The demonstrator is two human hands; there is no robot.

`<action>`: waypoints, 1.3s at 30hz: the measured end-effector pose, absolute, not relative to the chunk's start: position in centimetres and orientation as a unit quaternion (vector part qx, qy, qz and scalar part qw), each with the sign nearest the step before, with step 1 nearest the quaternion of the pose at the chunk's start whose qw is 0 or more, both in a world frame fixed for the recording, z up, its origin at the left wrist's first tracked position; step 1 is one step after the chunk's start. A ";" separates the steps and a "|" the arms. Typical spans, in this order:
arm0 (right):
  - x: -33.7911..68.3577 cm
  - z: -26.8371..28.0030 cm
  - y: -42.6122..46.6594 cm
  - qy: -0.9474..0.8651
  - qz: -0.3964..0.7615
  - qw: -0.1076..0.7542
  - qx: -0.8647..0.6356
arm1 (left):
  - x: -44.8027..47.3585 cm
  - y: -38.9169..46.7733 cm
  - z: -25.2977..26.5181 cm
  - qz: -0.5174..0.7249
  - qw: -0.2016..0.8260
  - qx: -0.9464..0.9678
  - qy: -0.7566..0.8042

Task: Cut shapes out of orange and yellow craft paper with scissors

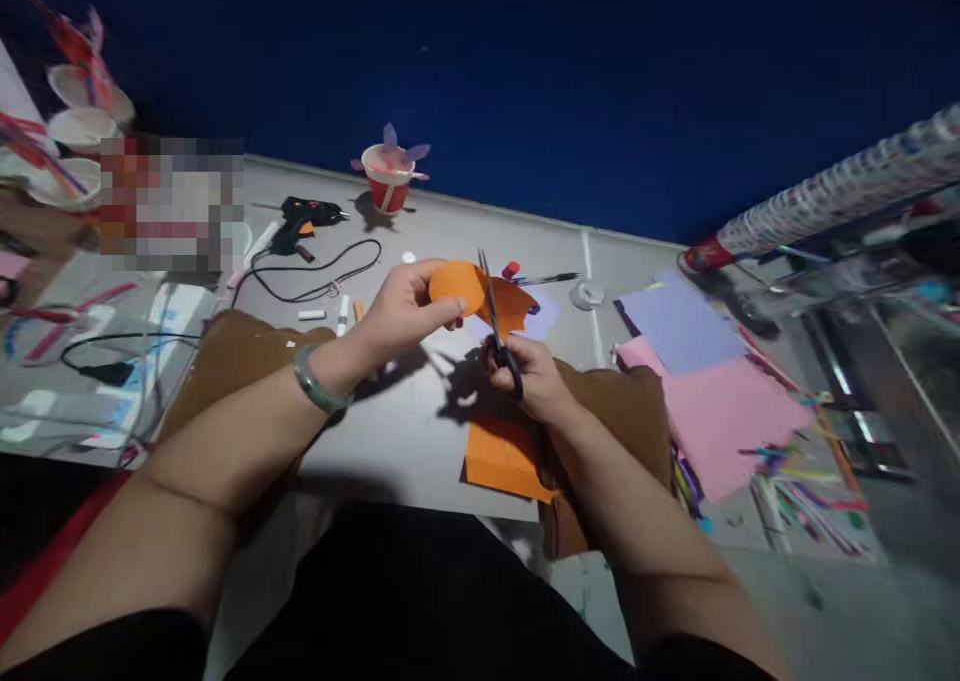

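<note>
My left hand [409,311] pinches a piece of orange paper [456,287] with a rounded edge, thumb on top of it. In my right hand [534,373] is a pair of scissors [491,306] with dark handles, blades pointing away from me. The blades lie across the orange paper, and a darker orange part shows on their right side. How far the blades are apart is hard to make out. Below my right hand, an orange sheet [506,461] lies on the table by the front edge, partly covered by my forearm.
A black glue gun [307,216] with its cord lies at the back left. Near the far edge stands a red-and-white paper cup [388,186]. A tape roll [586,294], a pen [555,279], purple paper [679,321] and pink paper [720,411] lie to the right.
</note>
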State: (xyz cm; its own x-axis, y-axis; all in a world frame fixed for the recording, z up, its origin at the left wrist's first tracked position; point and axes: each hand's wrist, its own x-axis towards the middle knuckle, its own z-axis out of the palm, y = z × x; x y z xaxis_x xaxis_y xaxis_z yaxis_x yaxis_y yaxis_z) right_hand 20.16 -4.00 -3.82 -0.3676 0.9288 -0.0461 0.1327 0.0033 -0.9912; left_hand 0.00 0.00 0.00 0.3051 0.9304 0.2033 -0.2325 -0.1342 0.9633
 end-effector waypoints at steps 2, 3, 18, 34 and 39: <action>20.2 -3.6 -4.1 -0.617 0.550 0.358 -0.435 | -0.1 0.0 0.0 0.500 0.575 0.567 0.312; 20.2 -3.5 -4.2 -0.619 0.547 0.359 -0.434 | -0.1 0.0 0.0 0.500 0.572 0.570 0.313; 20.3 -3.2 -4.3 -0.622 0.542 0.367 -0.430 | -0.4 -0.2 0.6 0.485 0.557 0.593 0.322; 20.3 -3.4 -4.3 -0.622 0.547 0.367 -0.424 | -0.3 -0.1 0.3 0.477 0.576 0.579 0.325; 20.2 -3.4 -4.3 -0.618 0.546 0.376 -0.423 | -0.3 -0.1 0.4 0.473 0.580 0.575 0.330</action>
State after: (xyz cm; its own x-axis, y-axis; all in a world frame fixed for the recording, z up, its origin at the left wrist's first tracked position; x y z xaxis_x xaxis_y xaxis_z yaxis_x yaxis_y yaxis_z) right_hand 20.25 -4.30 -3.43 -0.3596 0.9331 0.0016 0.1128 0.0452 -0.9926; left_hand -0.32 -0.14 0.41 0.3337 0.9288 0.1609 -0.1696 -0.1088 0.9795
